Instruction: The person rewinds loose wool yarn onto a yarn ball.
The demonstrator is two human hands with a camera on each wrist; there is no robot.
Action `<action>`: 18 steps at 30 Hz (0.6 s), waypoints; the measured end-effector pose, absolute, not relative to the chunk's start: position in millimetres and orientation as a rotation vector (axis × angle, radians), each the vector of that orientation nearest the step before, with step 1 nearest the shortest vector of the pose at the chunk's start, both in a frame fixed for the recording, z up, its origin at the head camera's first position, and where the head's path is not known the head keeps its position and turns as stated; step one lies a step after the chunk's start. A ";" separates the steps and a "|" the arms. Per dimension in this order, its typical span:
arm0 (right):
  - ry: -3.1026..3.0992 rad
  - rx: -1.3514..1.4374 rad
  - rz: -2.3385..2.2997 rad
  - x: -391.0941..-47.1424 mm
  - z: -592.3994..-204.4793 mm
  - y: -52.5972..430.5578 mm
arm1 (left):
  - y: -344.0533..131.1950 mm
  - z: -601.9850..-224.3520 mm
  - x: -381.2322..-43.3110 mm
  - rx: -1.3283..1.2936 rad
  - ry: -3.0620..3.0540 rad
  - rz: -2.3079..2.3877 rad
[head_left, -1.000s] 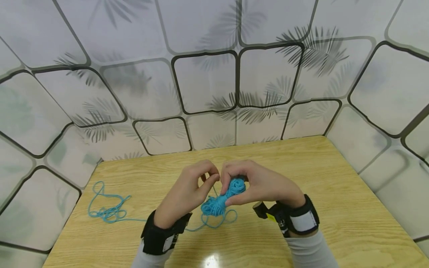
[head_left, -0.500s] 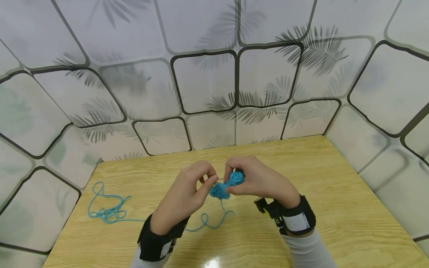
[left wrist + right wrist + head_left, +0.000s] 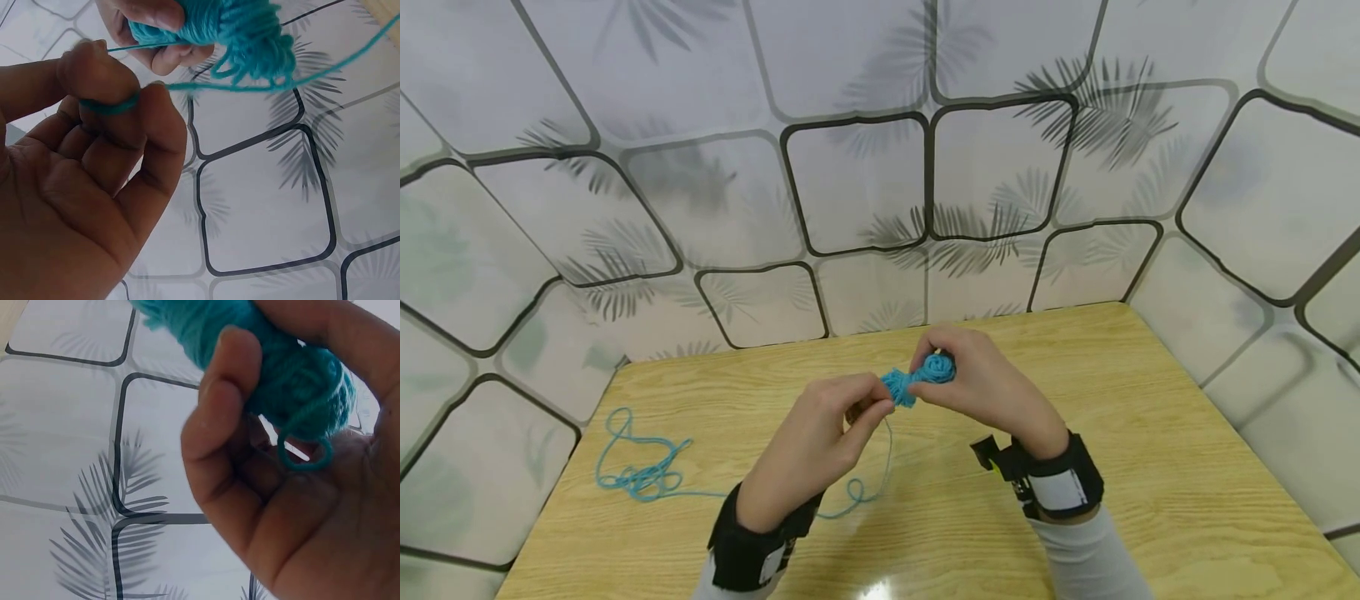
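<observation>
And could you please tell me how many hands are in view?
2: the left hand, holding the blue strand, and, right of it, the right hand, gripping the yarn bundle.

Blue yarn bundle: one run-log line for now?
left hand: pinches strand | right hand: grips yarn bundle | loose yarn: on table

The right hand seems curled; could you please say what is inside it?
The right hand holds a wound blue yarn bundle, both ends showing; the part it covers cannot be seen.
</observation>
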State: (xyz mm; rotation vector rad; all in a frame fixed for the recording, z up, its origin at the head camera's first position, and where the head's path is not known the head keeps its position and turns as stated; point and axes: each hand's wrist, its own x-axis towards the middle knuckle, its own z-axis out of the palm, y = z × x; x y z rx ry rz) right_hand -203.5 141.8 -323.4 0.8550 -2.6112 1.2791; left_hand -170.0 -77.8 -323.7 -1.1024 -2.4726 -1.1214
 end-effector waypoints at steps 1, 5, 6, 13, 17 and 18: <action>-2.595 0.831 1.281 -204.0 -323.6 141.7 | -77.3 -323.4 -169.8 -1.105 -2.478 -1.122; -2.522 0.733 1.264 -206.5 -324.0 141.2 | -75.1 -322.4 -168.9 -1.113 -2.498 -1.105; -2.500 0.710 1.258 -206.7 -323.7 141.1 | -74.7 -322.3 -168.6 -1.114 -2.502 -1.099; -2.387 0.586 1.330 -207.1 -321.5 140.8 | -71.3 -322.6 -167.3 -1.135 -2.497 -1.100; -2.330 0.562 1.440 -206.2 -320.5 138.8 | -69.8 -324.2 -167.1 -1.135 -2.512 -1.122; -2.315 0.563 1.469 -205.8 -320.1 138.3 | -69.5 -324.6 -167.1 -1.134 -2.515 -1.125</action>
